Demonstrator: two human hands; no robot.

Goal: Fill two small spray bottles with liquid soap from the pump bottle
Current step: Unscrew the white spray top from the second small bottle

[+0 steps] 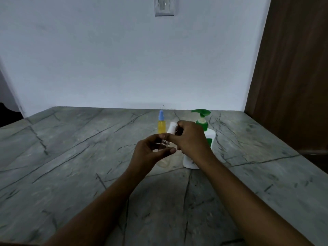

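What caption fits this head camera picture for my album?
Left hand holds a clear spray bottle, right hand its white cap, beside the yellow bottle and pump bottle.

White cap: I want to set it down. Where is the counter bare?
Bare counter left of the yellow bottle, and right of the pump bottle. Crowded between those bottles, where left hand and right hand meet.

Grey stone countertop (71,157) ran with dark crack-like veins, plain pale wall (124,59) rose behind its far edge, grey switch plate (164,6) sat high on that wall, brown wood-grain panel (292,68) stood at right, dark gap (7,112) showed far left.
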